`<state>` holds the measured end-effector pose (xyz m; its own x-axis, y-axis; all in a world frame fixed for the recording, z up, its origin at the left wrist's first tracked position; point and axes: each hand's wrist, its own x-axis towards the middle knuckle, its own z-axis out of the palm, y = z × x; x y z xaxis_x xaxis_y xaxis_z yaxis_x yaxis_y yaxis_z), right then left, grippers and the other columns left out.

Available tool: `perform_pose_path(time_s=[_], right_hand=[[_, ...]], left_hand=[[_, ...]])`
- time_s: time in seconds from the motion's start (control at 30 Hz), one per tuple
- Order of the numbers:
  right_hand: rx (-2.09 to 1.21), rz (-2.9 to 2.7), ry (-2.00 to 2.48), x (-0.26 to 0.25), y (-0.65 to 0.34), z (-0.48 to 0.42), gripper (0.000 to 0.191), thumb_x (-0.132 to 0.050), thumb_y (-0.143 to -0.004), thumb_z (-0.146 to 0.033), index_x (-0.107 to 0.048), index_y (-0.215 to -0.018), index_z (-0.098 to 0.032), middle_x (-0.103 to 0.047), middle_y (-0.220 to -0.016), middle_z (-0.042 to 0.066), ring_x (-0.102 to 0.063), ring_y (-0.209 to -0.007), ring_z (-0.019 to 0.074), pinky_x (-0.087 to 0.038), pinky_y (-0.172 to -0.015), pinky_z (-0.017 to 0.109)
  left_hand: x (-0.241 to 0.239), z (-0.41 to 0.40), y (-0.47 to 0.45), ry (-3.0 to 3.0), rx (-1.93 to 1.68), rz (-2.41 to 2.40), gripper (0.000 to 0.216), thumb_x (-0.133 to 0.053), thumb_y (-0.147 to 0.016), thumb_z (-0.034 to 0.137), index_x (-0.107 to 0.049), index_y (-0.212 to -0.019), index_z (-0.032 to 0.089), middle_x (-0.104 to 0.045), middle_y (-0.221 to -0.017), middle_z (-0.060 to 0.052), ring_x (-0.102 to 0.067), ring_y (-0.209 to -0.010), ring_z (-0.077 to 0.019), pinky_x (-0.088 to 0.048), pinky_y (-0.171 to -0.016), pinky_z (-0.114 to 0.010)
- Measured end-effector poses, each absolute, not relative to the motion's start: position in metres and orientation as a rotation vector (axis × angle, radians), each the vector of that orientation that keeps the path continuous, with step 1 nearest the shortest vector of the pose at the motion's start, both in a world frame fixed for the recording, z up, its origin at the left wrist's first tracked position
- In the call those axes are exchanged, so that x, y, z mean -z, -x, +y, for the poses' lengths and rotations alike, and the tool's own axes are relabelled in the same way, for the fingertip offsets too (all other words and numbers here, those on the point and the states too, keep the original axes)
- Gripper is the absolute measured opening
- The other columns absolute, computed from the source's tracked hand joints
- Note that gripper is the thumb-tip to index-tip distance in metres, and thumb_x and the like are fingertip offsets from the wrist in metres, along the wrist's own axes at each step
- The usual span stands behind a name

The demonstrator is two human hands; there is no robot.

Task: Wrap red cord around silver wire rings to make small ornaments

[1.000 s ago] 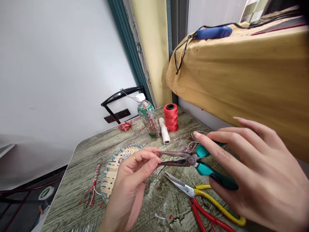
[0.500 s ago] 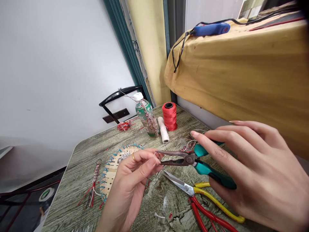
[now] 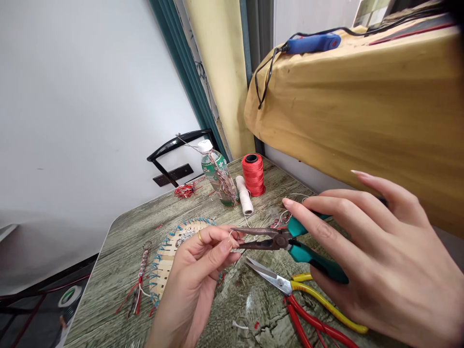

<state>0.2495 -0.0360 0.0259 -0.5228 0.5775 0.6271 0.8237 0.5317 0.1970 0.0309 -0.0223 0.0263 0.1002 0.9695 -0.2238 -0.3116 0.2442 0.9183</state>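
Observation:
My right hand (image 3: 377, 256) grips the teal handles of long-nose pliers (image 3: 286, 240), whose dark jaws point left. A small metal ring (image 3: 233, 235) sits at the jaw tips, pinched between the thumb and forefinger of my left hand (image 3: 201, 270). That hand wears a gold ring on one finger. Both hands hover just above the wooden table (image 3: 119, 261). Under my left hand lies a round woven bamboo mat (image 3: 167, 256) with a blue stitched edge.
Yellow-handled scissors (image 3: 290, 287) and red-handled pliers (image 3: 311, 326) lie under my right hand. Farther back stand a plastic bottle (image 3: 216, 175), a white thread spool (image 3: 245, 195) and a red thread spool (image 3: 253, 175). A braided red cord (image 3: 139, 280) lies left. A yellow-covered ledge (image 3: 355, 96) overhangs at right.
The view has shifted slightly left and both hands have drifted a little left with it. The grips on the pliers and the ring are unchanged.

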Motion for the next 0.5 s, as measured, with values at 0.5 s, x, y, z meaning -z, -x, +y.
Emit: perform_pose_path(time_s=[0.5], right_hand=[[0.703,-2.283,1.100,-0.0275,-0.2487,-0.0332,0.043,-0.058,-0.075,-0.021,-0.060,-0.116,-0.011,-0.067,-0.101,0.010,-0.057,-0.094,0.0274,-0.037,-0.086,0.047]], left_hand=[[-0.0262,-0.0222,-0.0308,-0.831,-1.102,1.035,0.012,-0.066,-0.075,0.011,-0.067,-0.063,0.015,-0.065,-0.078,0.000,-0.057,-0.077,-0.0086,-0.049,-0.069,-0.012]])
